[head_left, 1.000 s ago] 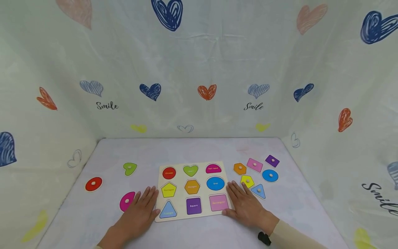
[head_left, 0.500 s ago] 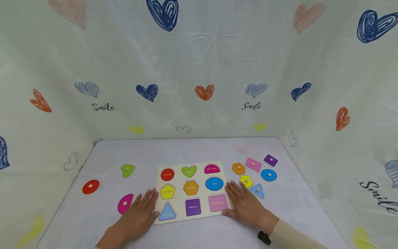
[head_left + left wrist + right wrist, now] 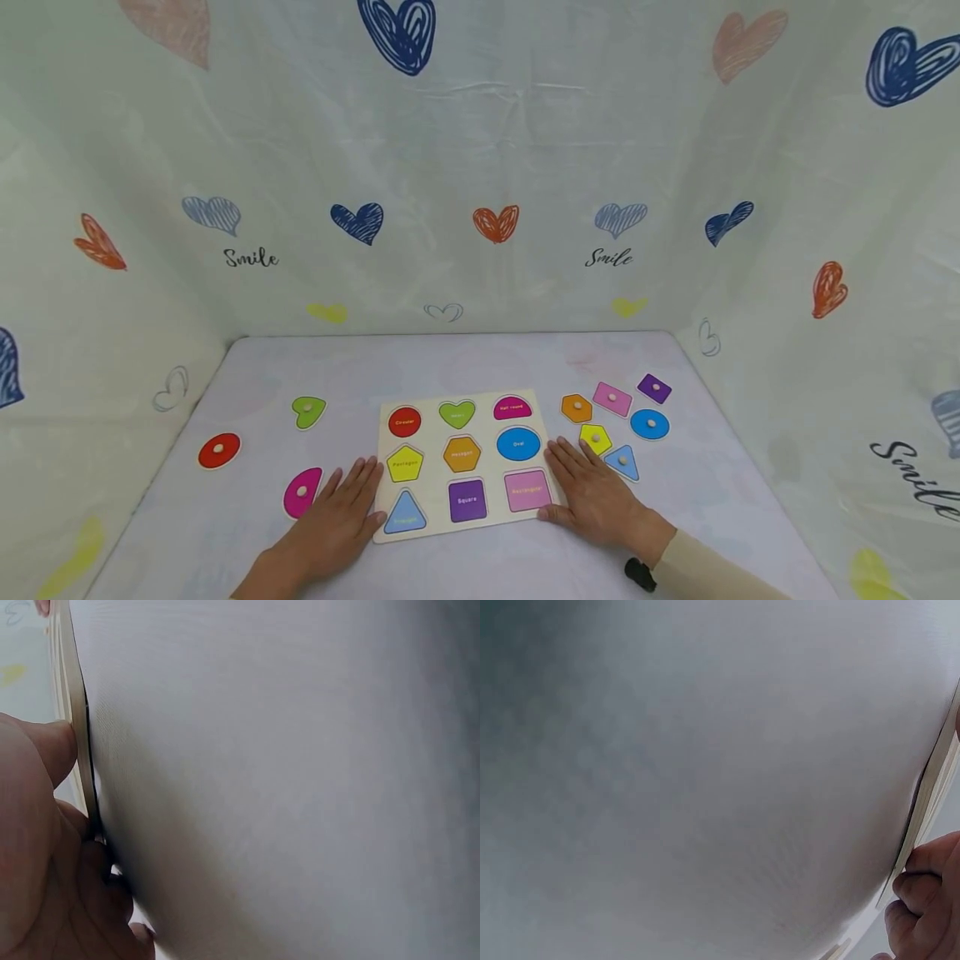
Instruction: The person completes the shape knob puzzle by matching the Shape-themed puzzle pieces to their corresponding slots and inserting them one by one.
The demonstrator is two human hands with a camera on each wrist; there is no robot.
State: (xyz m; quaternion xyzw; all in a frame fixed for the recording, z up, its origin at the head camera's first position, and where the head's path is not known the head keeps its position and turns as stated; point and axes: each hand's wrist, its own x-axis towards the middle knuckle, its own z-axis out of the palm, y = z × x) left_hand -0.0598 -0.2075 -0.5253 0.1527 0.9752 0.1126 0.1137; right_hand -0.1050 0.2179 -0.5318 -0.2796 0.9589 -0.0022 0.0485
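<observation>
A cream shape puzzle board [image 3: 437,500] lies on the table in the head view, printed with coloured, labelled shapes. My left hand [image 3: 333,521] rests flat along its left side, fingers straight and thumb at the lower left corner. On the opposite side my right hand [image 3: 596,496] lies the same way, touching the right edge. Both wrist views show fingers against the board's thin wooden edge [image 3: 78,712]. A magenta half-round piece [image 3: 302,493] is partly hidden behind my left hand. Close to my right fingertips are a yellow pentagon piece [image 3: 596,439] and a light-blue triangle piece [image 3: 622,462].
Left of the board lie a red round piece [image 3: 219,451] and a green heart piece [image 3: 308,412]. At right are an orange hexagon [image 3: 577,408], pink rectangle [image 3: 612,399], purple square [image 3: 655,388] and blue oval [image 3: 649,425]. A heart-printed curtain [image 3: 540,150] encloses the table.
The head view has shifted slightly. Both hands stay against the board's sides, and the loose pieces keep their places.
</observation>
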